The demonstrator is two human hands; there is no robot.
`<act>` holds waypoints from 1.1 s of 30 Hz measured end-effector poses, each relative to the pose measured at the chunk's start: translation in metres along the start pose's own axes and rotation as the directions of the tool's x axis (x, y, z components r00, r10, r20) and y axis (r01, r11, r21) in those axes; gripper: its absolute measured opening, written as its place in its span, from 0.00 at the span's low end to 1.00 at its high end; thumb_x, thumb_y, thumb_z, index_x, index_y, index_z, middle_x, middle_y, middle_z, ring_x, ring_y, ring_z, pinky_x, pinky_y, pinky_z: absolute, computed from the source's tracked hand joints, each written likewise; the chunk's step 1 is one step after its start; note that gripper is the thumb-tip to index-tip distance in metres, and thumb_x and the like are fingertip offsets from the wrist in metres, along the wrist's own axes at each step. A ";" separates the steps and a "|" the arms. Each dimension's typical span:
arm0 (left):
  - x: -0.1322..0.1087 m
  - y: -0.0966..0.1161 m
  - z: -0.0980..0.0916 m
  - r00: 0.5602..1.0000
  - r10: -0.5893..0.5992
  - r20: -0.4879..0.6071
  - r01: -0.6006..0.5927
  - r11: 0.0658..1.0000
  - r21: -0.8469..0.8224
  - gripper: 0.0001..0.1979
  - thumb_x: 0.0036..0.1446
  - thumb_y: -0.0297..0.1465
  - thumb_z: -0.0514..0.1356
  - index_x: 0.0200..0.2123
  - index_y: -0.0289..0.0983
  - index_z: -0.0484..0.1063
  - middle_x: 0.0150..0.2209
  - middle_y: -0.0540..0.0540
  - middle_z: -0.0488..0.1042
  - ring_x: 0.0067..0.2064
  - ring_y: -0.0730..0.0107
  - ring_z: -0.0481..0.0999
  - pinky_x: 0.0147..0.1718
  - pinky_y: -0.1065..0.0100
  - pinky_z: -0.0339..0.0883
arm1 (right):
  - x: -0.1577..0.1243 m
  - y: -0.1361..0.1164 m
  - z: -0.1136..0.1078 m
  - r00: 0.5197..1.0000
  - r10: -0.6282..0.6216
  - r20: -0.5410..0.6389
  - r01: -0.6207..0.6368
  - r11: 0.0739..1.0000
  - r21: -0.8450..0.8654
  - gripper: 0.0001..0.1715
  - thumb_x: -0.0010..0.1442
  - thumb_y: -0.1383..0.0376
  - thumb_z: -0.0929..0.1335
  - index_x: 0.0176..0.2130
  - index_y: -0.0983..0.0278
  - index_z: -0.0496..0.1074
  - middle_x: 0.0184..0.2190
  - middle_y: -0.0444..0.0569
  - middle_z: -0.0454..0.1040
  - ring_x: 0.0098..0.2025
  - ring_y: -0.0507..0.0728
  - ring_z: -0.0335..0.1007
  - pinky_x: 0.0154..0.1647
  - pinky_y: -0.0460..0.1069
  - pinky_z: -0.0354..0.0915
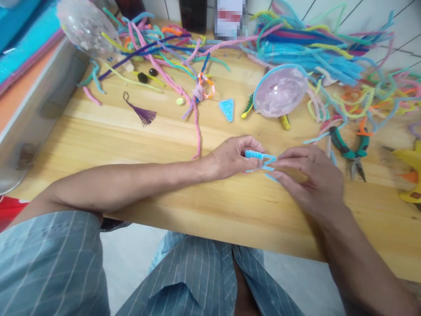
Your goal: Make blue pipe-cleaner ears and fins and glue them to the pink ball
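My left hand (pixel 235 157) and my right hand (pixel 311 180) meet over the wooden table (pixel 131 140), both pinching a light blue pipe cleaner (pixel 259 159) bent into a small zigzag shape. The left fingers grip its wound end. The right fingertips hold its loose strands. A finished light blue zigzag piece (pixel 227 109) lies farther back on the table.
A clear pink-filled ball (pixel 280 91) ringed with blue pipe cleaner sits behind my hands. Green-handled pliers (pixel 351 151) lie to the right, a yellow glue gun (pixel 411 175) at the right edge. Piles of coloured pipe cleaners (pixel 312 48) cover the back; a purple tassel (pixel 143 113) lies left.
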State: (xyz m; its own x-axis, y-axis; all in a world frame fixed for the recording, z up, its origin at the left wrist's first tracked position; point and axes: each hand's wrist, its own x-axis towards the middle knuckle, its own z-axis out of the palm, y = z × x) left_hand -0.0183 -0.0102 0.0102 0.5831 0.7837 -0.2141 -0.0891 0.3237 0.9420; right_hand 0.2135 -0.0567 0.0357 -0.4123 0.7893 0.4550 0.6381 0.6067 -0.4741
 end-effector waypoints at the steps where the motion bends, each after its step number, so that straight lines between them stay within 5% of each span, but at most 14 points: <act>1: 0.000 0.000 0.000 1.000 0.015 0.008 -0.015 1.000 0.022 0.12 0.56 0.27 0.72 0.40 0.35 0.73 0.28 0.55 0.74 0.28 0.79 0.71 0.29 0.73 0.64 | 0.000 -0.001 0.001 1.000 0.004 0.000 -0.004 1.000 0.009 0.08 0.66 0.66 0.77 0.43 0.51 0.82 0.43 0.49 0.84 0.44 0.62 0.82 0.48 0.59 0.75; 11: -0.004 0.000 0.000 0.982 0.149 0.118 -0.176 0.944 0.277 0.05 0.60 0.27 0.67 0.35 0.36 0.73 0.30 0.54 0.71 0.32 0.75 0.68 0.34 0.70 0.61 | 0.006 -0.004 0.007 0.959 0.261 0.110 -0.279 0.941 0.191 0.06 0.67 0.60 0.75 0.35 0.51 0.78 0.38 0.47 0.84 0.42 0.62 0.81 0.48 0.60 0.77; 16: -0.005 -0.002 0.000 0.968 0.195 0.161 -0.240 0.907 0.347 0.04 0.63 0.27 0.65 0.36 0.37 0.73 0.31 0.54 0.71 0.35 0.74 0.69 0.38 0.69 0.62 | 0.005 -0.004 0.015 0.874 0.446 0.191 -0.485 0.814 0.319 0.15 0.62 0.50 0.79 0.33 0.54 0.78 0.31 0.45 0.82 0.33 0.59 0.77 0.38 0.56 0.73; 22: -0.008 -0.002 -0.001 0.953 0.247 0.175 -0.300 0.849 0.436 0.04 0.65 0.27 0.63 0.43 0.37 0.72 0.37 0.52 0.74 0.39 0.73 0.71 0.39 0.69 0.64 | 0.003 -0.003 0.020 0.799 0.546 0.253 -0.590 0.631 0.503 0.17 0.54 0.52 0.84 0.32 0.56 0.79 0.28 0.42 0.81 0.30 0.55 0.74 0.33 0.51 0.69; 28: -0.007 -0.001 0.003 0.978 0.162 0.132 -0.188 0.958 0.215 0.19 0.58 0.28 0.69 0.51 0.38 0.68 0.33 0.55 0.71 0.33 0.77 0.69 0.34 0.71 0.64 | 0.004 -0.007 0.017 0.786 0.586 0.199 -0.583 0.594 0.554 0.19 0.54 0.53 0.84 0.31 0.57 0.78 0.25 0.41 0.77 0.27 0.53 0.69 0.29 0.50 0.66; 33: 0.000 -0.005 0.002 0.981 0.096 0.167 -0.094 0.995 -0.019 0.17 0.53 0.31 0.74 0.39 0.36 0.69 0.33 0.52 0.76 0.35 0.76 0.75 0.37 0.70 0.69 | -0.002 -0.005 0.020 0.819 0.567 0.090 -0.520 0.665 0.536 0.12 0.59 0.58 0.82 0.34 0.56 0.79 0.28 0.42 0.80 0.29 0.54 0.73 0.33 0.51 0.70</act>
State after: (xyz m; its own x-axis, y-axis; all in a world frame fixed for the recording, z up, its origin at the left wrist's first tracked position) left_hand -0.0159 -0.0125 0.0060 0.6984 0.7116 -0.0762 -0.1592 0.2583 0.9529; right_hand 0.1981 -0.0599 0.0221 -0.0347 0.9988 0.0357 0.2906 0.0442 -0.9558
